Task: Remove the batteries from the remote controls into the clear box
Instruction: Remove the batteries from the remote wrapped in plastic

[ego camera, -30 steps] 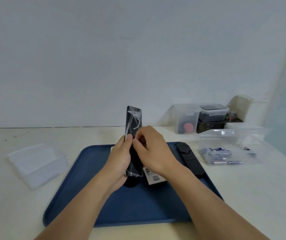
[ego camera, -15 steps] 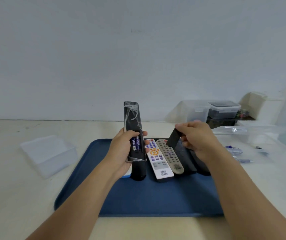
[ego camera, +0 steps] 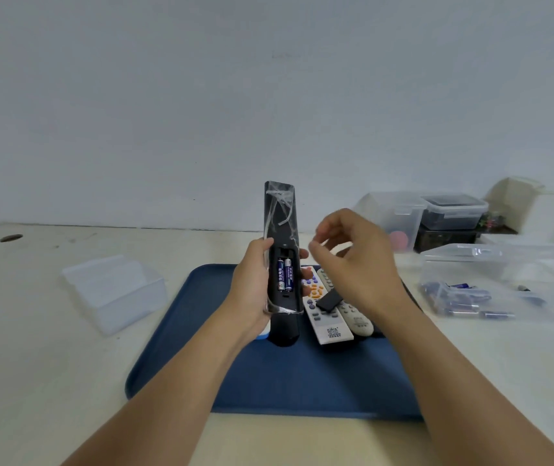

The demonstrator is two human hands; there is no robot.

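1. The left hand (ego camera: 252, 284) grips the black remote (ego camera: 281, 243) upright, its long axis vertical, and the 2 batteries (ego camera: 284, 279) lie exposed between thumb and fingers.
2. The right hand (ego camera: 352, 260), loosely curled and holding nothing, hovers just beside them, nearer than the clear box (ego camera: 483, 280) far to its right.
3. The battery ends are too small to read, and the black cover (ego camera: 330, 301) lies below on the white remotes (ego camera: 327, 317).

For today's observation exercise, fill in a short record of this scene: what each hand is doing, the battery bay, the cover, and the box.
left hand: holds black remote upright
right hand: empty, fingers loosely curled
batteries: two, in the open bay
cover: lying on the white remote
tray: blue, holds remotes
clear box: right, holds batteries
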